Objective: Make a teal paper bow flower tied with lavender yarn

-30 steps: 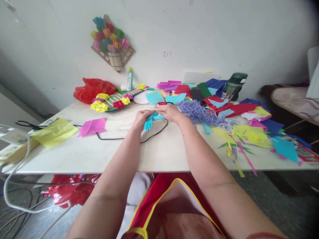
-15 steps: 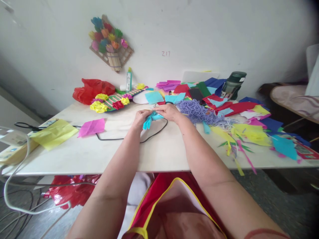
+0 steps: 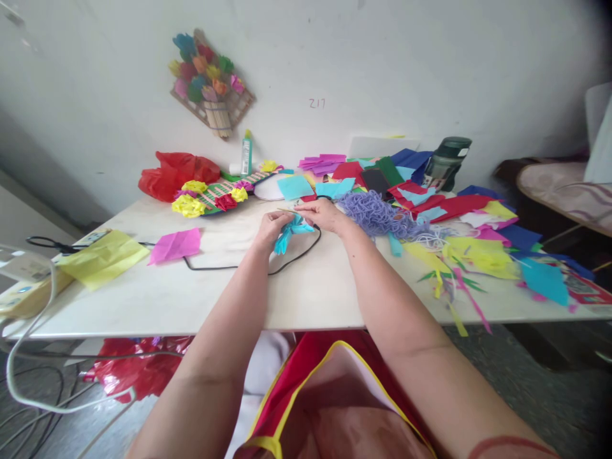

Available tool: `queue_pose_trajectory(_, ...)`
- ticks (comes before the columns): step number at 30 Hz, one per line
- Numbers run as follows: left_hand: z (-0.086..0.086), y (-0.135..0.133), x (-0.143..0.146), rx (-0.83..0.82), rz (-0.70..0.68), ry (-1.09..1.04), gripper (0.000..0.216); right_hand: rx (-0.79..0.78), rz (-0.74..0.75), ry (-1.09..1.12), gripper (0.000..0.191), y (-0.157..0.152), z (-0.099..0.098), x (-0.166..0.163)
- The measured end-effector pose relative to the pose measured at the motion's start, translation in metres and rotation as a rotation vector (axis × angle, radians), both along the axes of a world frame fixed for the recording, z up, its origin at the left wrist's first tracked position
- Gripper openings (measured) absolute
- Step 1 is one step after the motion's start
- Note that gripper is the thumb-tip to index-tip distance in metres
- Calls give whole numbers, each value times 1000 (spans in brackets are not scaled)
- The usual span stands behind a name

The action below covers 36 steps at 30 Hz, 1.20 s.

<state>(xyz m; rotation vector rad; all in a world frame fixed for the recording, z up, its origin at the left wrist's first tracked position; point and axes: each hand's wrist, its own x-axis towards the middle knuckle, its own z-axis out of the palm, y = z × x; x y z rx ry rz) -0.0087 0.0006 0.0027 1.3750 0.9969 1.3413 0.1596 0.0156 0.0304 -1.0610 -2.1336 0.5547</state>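
Note:
Over the middle of the table, my left hand [image 3: 273,227] is closed, pinching gathered light-blue crepe paper [image 3: 285,240]. The paper is folded and fans out below and to the right of the fingers. My right hand [image 3: 324,215] is just to the right, its fingers pointing left and pressed together. A thin yellowish stick [image 3: 287,210] lies between the fingertips of both hands, its right end at my right fingers. Part of the paper is hidden behind the left fingers.
A black cable [image 3: 215,268] runs under the hands. A purple yarn heap [image 3: 377,213] and coloured paper scraps [image 3: 482,255] lie right; a paper-flower piece [image 3: 210,197] and red plastic bag [image 3: 179,173] lie left. A dark bottle [image 3: 448,164] stands at the back.
The blue paper has spread wider between my hands, with more of its right side showing. The thin stick now shows more plainly. Both hands stay in nearly the same place.

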Motion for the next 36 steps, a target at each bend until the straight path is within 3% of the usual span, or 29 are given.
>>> queue_pose_trajectory(6, -3, 1, 0, 28, -18, -29, 21, -35, 107, 10, 27, -3, 3, 2)
queue_pose_trajectory(22, -6, 5, 0, 26, -56, -128, 28, 113, 22, -100, 27, 1, -2, 0)
queue_pose_trajectory(30, -3, 3, 0, 25, -66, -100, 29, 106, -11, -73, 22, -1, -1, -1)
queue_pose_trajectory(36, 0, 0, 0, 50, -75, -44, 29, 115, -10, -80, 37, -4, 1, -1)
